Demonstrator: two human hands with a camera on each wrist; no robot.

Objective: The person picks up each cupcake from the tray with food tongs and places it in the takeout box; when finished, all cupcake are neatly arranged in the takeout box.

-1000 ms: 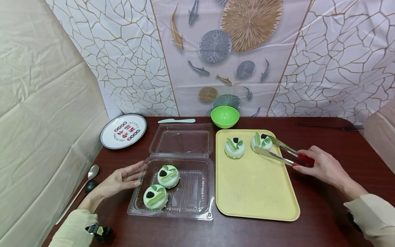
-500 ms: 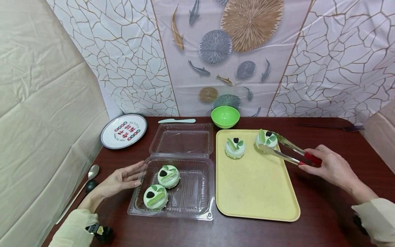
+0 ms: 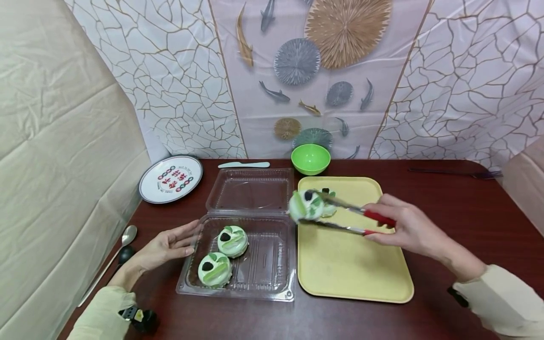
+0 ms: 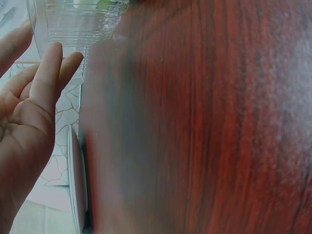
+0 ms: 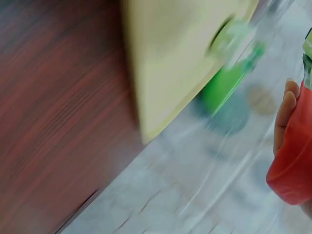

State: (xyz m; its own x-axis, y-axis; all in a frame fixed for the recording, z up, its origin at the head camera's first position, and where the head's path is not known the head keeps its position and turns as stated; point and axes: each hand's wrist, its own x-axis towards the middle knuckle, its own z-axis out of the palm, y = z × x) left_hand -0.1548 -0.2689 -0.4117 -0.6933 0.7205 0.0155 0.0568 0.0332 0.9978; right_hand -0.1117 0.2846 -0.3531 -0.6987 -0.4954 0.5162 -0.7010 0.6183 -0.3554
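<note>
My right hand (image 3: 414,231) grips red-handled metal tongs (image 3: 379,218). Between the tong ends a round white cake (image 3: 305,206), topped with a dark berry, a green slice and leaves, hangs above the tray's left edge. It partly hides a similar cake (image 3: 330,209) on the yellow tray (image 3: 354,264). Beside the tray lies a clear hinged plastic container (image 3: 265,257), its lid folded back. Two more such cakes, one cake (image 3: 233,242) behind the other cake (image 3: 215,270), sit in its left half. My left hand (image 3: 163,249) touches the container's left side with extended fingers (image 4: 46,78).
A green bowl (image 3: 310,159) and a pale blue knife (image 3: 244,165) lie at the back. The white plate (image 3: 171,180) is at the back left, a spoon (image 3: 127,234) at the left. A dark fork (image 3: 482,174) rests at the far right.
The tongs have lifted the right-hand cake off the tray. My right hand has carried it left toward the container. My left hand has stayed in place.
</note>
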